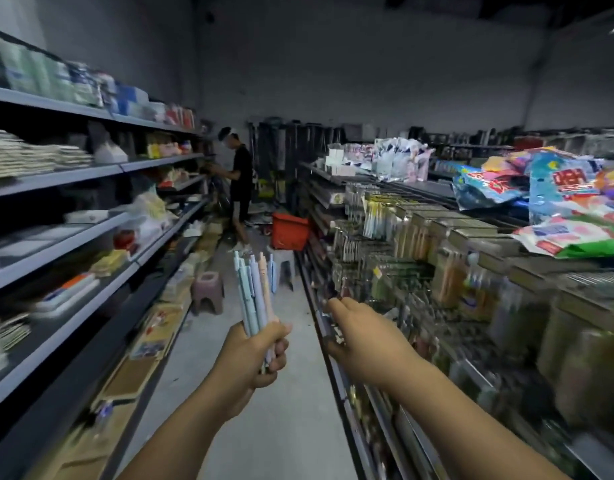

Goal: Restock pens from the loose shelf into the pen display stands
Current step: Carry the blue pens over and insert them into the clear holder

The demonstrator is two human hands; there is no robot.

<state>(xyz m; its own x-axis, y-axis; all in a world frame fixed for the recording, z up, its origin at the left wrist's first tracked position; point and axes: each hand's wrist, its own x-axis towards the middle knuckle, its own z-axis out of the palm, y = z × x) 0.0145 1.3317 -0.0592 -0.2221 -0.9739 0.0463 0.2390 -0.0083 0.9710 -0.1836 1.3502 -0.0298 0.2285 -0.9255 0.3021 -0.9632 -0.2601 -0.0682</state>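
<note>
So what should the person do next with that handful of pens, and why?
Probably swing the pens over to the right-hand shelf. The left hand grips the bunch upright over the aisle, away from any shelf, while the right hand is at that shelf's edge. The blur hides whether a display stand is there.

A bundle of slim pastel pens (253, 292), pale blue, mint and 1 peach, stands nearly upright, clip ends up and fanned slightly apart at the top. The left hand (253, 355) grips their lower ends, above the aisle floor (264, 427).
</note>
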